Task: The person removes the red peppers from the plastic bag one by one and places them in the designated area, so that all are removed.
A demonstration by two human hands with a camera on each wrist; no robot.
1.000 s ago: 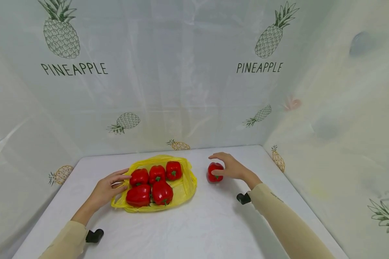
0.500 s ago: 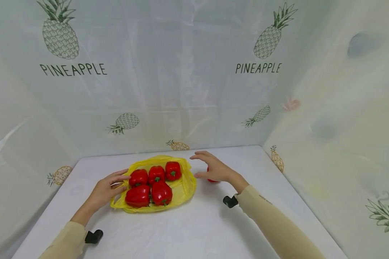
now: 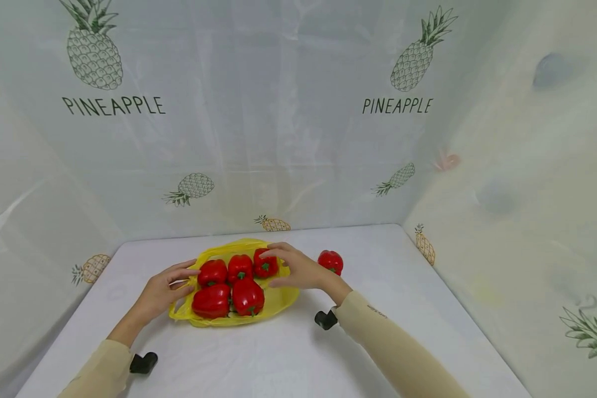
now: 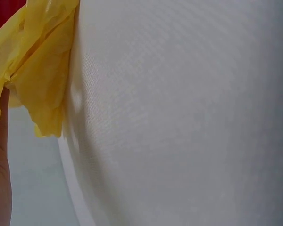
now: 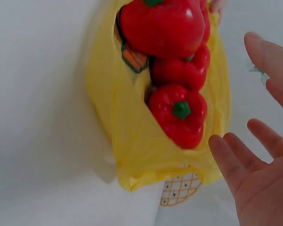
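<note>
Several red bell peppers [image 3: 249,297] with green stems sit in a yellow plastic bag [image 3: 282,301], its mouth spread wide on the table. At the bag's left rim, my left hand [image 3: 161,293] touches the plastic with loosely bent fingers; in the left wrist view, its thumb side lies against the bag's folds [image 4: 45,84]. My right hand [image 3: 298,270] hovers at the bag's right side, fingers spread and nothing held, partly covering the rim. The right wrist view has this hand [image 5: 266,174] beside the far right pepper [image 5: 181,115]. One more bell pepper [image 3: 330,261] stands on the table, right of the bag.
A white cloth covers the table [image 3: 239,359]. Pale curtains [image 3: 283,138] printed with pineapples rise behind it and along both sides. Each wrist carries a small black camera, such as the left wrist camera [image 3: 143,362].
My right hand has moved left from the lone pepper to the bag's right side, leaving that pepper in plain view on the table. My left hand stays at the bag's left rim.
</note>
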